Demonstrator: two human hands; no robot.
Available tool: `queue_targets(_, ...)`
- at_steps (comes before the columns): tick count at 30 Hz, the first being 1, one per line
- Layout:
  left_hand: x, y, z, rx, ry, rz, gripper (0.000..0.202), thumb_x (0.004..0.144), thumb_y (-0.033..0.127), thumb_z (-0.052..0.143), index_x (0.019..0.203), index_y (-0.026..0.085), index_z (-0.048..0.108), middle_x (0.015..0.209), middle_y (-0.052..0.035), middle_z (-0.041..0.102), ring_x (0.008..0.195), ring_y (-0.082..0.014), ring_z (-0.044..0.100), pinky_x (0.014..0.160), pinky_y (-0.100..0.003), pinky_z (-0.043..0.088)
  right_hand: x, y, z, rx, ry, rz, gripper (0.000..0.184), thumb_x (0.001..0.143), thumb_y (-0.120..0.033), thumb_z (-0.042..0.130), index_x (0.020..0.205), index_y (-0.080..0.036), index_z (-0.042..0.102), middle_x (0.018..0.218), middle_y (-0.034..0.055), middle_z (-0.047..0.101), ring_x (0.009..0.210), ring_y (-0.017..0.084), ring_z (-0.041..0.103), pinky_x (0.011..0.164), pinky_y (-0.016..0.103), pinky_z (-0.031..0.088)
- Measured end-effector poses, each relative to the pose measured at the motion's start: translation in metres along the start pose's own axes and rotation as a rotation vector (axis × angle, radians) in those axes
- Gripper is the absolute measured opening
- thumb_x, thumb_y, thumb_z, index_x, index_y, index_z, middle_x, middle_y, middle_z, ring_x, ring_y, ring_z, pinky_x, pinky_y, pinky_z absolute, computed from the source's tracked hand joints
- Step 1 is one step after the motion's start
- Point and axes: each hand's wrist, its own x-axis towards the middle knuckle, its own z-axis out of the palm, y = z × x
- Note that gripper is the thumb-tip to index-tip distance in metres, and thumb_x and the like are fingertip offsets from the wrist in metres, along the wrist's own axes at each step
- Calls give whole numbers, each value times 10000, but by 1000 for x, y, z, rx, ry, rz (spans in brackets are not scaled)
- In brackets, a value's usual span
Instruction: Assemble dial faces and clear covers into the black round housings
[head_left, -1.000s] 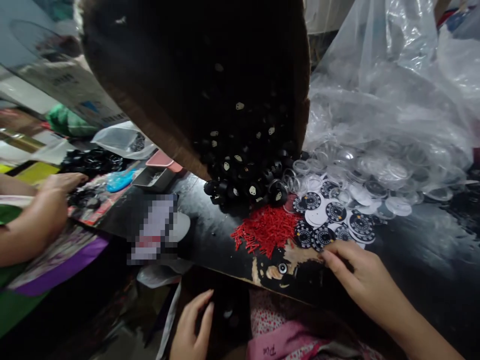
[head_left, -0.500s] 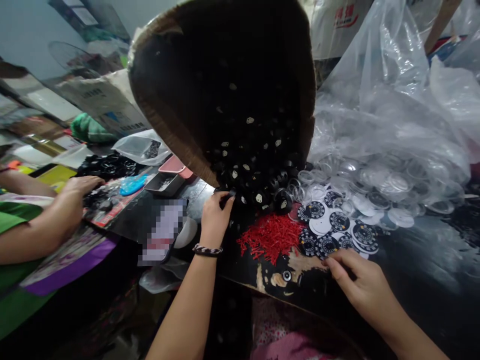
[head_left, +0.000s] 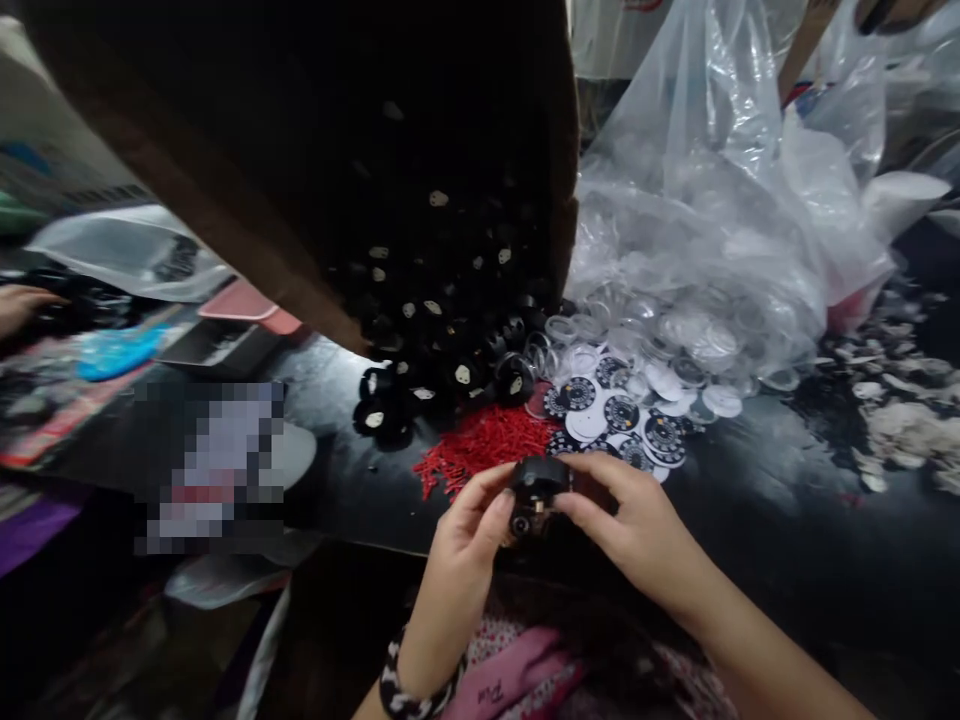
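In front of me, near the table's edge, a small black round plastic case (head_left: 541, 476) is held between both hands. My left hand (head_left: 469, 525) grips its left side, thumb in front. From the right, my right hand (head_left: 630, 505) pinches the case with thumb and fingers; whether a smaller part is also in that pinch is hidden. Just beyond lie a heap of thin red plastic pointers (head_left: 491, 437) and a pile of printed black-and-white dials (head_left: 621, 412). More black round cases (head_left: 463, 375), some showing a whitish patch, spill onto the table behind them.
A large tilted carton (head_left: 568, 120) looms over the cases. Clear plastic rings (head_left: 637, 310) lie under a clear bag (head_left: 675, 170) at right. Left are a grey tray (head_left: 217, 345), a pink tray (head_left: 251, 305), a pixelated phone-like object (head_left: 217, 460) and a co-worker's hand (head_left: 26, 305).
My left hand has come from the carton's mouth to the table's front edge with a black case. My right hand has moved left from beside the dials to meet it. The view has shifted.
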Motion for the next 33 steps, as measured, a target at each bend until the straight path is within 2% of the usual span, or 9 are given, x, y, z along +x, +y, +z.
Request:
queue_targets(4,-16,-1,25,-594,-120,-330,357,866,434,620,1188,286,664,1264,-52,676,1070,-210,669,902,-314,549,-9,2,4,-339,50,-205,252,923,-200,553,1161,-194,636,925,71,666,832,216,606,777,393,463)
queue_targets(8,-19,4,29,-691,-70,-422,401,856,360,657,1253,332,614,1256,-35,683,1073,-206,669,825,-272,573,-21,1,1,-414,-10,-283,279,946,-260,536,1205,-208,622,993,83,667,899,227,618,825,415,459)
queue_targets(10,-19,4,28,-670,-21,-405,385,843,325,679,1224,327,626,1205,-29,707,1034,-206,686,837,-285,575,-21,5,-13,-392,30,-217,268,961,-291,510,1192,-228,630,986,65,666,902,210,624,819,377,474)
queue_targets(14,-19,0,28,-672,-90,-381,293,825,304,701,1114,259,677,1180,-52,708,967,-215,703,834,-314,586,-10,29,-56,-691,218,180,280,926,-335,549,1155,-210,651,1049,99,637,919,275,628,821,434,488)
queue_targets(17,-21,-1,34,-736,-173,-418,324,862,328,657,1181,267,655,1171,-64,708,974,-198,689,801,-289,589,-3,48,-75,-813,173,304,376,873,-363,616,1208,-192,613,1145,125,596,950,317,624,843,482,484)
queue_targets(22,-21,-1,39,-770,-171,-423,301,883,348,629,1169,258,664,1087,-50,722,923,-183,690,798,-295,584,-3,60,-72,-598,292,262,318,837,-286,599,1143,-198,586,1106,105,600,931,276,622,829,443,489)
queue_targets(27,-19,1,38,-651,-77,-413,259,842,328,682,1090,253,679,1143,-42,695,1005,-199,663,808,-295,578,-8,50,-69,-251,360,274,172,867,-338,578,959,-200,622,848,34,679,767,197,637,719,333,493)
queue_targets(30,-19,1,35,-548,-120,-402,335,849,326,670,1178,270,637,1264,-43,649,1164,-219,597,915,-303,535,-11,46,-66,-120,348,267,232,874,-409,590,915,-191,658,767,23,688,684,180,629,665,313,494)
queue_targets(33,-19,-2,29,-438,-195,-386,404,870,378,633,1262,309,568,1232,-34,672,1160,-213,605,941,-308,510,-13,48,-63,-90,357,293,280,891,-418,578,1014,-197,699,794,27,712,692,186,643,703,340,518)
